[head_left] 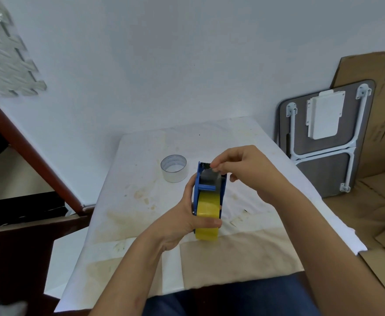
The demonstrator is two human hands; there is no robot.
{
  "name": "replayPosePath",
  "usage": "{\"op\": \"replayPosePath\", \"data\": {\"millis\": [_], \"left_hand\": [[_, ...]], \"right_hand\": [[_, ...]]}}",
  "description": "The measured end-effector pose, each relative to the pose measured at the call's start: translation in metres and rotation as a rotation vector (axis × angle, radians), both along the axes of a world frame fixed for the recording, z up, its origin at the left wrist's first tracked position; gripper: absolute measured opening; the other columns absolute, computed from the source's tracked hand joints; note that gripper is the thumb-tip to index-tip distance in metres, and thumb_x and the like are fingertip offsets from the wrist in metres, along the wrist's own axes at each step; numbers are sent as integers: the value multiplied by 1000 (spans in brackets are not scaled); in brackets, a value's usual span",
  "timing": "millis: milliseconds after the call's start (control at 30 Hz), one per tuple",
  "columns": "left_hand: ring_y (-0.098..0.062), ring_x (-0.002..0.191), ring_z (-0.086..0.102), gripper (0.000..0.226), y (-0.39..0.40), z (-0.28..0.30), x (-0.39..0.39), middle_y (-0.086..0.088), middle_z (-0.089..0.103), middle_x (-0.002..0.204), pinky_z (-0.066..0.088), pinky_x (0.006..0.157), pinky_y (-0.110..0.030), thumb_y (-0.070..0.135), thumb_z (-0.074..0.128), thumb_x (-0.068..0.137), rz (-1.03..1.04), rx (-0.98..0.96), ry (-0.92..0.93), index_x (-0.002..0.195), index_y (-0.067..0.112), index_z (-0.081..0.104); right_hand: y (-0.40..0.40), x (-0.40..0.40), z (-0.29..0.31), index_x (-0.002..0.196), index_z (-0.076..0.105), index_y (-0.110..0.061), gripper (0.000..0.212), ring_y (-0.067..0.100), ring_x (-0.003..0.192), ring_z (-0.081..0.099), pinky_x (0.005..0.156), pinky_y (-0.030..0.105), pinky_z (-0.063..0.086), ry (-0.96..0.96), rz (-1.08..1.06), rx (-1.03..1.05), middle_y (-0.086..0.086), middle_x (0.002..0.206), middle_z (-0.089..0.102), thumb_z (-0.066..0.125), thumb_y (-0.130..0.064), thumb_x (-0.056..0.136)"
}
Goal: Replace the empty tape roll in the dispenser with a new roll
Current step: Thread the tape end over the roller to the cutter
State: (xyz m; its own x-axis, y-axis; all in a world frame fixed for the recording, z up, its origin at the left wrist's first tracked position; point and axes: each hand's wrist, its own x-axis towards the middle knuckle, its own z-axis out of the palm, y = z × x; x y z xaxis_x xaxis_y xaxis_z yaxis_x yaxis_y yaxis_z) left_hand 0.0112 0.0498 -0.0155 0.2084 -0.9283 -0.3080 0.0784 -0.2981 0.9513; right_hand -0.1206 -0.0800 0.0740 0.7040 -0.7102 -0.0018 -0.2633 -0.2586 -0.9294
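A blue tape dispenser (206, 187) stands over the middle of the table, with a full yellowish tape roll (208, 214) seated in it. My left hand (187, 215) wraps around the dispenser and roll from the left, thumb across the roll. My right hand (241, 169) pinches the tape's loose end at the dispenser's top, just behind the serrated blade (204, 164). An empty clear tape core (174, 171) stands on the table to the left of the dispenser's top, apart from both hands.
The small table (141, 224) wears a stained white cloth and a beige paper sheet near me. A folded table (323, 137) and cardboard (378, 201) lean against the wall at right. A dark wooden frame (34, 163) stands to the left.
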Motion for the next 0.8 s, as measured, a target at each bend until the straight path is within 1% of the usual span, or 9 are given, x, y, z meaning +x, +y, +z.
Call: {"op": "replayPosePath", "data": {"millis": [133, 200, 267, 400, 467, 567, 633, 700, 800], "left_hand": [[-30, 119, 65, 116, 0, 1, 0, -7, 62, 135, 56, 98, -49, 4, 86, 75, -8, -3, -14, 148, 62, 17], [-30, 119, 66, 116, 1, 2, -1, -7, 64, 134, 59, 94, -45, 0, 84, 77, -9, -9, -11, 148, 62, 17], [-30, 118, 66, 116, 1, 3, -2, -6, 64, 133, 59, 94, -44, 0, 84, 76, -9, -4, -12, 148, 62, 17], [-30, 118, 66, 117, 2, 3, -1, -6, 64, 132, 56, 98, -49, 2, 86, 74, -14, 8, -22, 146, 64, 17], [-30, 119, 65, 117, 2, 4, -1, -6, 64, 133, 56, 99, -48, 2, 85, 76, -22, 11, -26, 146, 63, 16], [-27, 118, 66, 115, 2, 6, -1, -4, 63, 133, 55, 101, -47, 4, 85, 77, -20, 19, -31, 149, 60, 14], [-26, 117, 67, 114, 2, 8, -1, -4, 65, 132, 55, 100, -47, 3, 84, 78, -18, 20, -22, 149, 59, 16], [-28, 116, 68, 112, 1, 10, 0, -5, 69, 127, 56, 98, -48, 0, 83, 78, -22, 12, -11, 149, 58, 18], [-24, 101, 74, 103, -2, 11, -4, 1, 76, 111, 58, 95, -48, 5, 82, 81, 0, -6, 4, 148, 53, 21]], "right_hand": [[-1, -1, 3, 87, 77, -15, 11, 3, 67, 59, 60, 15, 45, 36, 14, 6, -8, 74, 69, 66, -12, 85], [0, 0, 3, 87, 73, -17, 6, 3, 68, 58, 61, 16, 42, 81, 27, -111, -7, 75, 67, 68, -14, 84], [0, 1, 2, 90, 69, -19, 9, 6, 69, 56, 59, 17, 40, 160, 51, -271, -7, 76, 64, 67, -12, 85], [-5, 2, 4, 95, 71, -21, 10, 12, 76, 56, 58, 20, 38, 343, 22, -469, -9, 79, 61, 65, -20, 87], [-6, 2, 3, 89, 68, -23, 4, 14, 79, 55, 59, 23, 37, 342, -4, -508, -10, 78, 56, 66, -25, 87], [-6, 3, -3, 92, 67, -20, 8, 16, 91, 53, 74, 28, 42, 288, 7, -567, -4, 99, 54, 63, -27, 90], [-5, 4, -7, 95, 65, -17, 10, 18, 97, 57, 82, 33, 48, 251, 19, -525, -2, 106, 59, 60, -25, 93], [-4, 5, -11, 95, 63, -15, 10, 20, 93, 63, 81, 38, 54, 220, 14, -479, 2, 98, 67, 57, -23, 95], [-3, 6, -14, 96, 62, -14, 11, 22, 82, 64, 76, 42, 56, 198, -3, -510, 5, 87, 69, 55, -23, 95]]}}
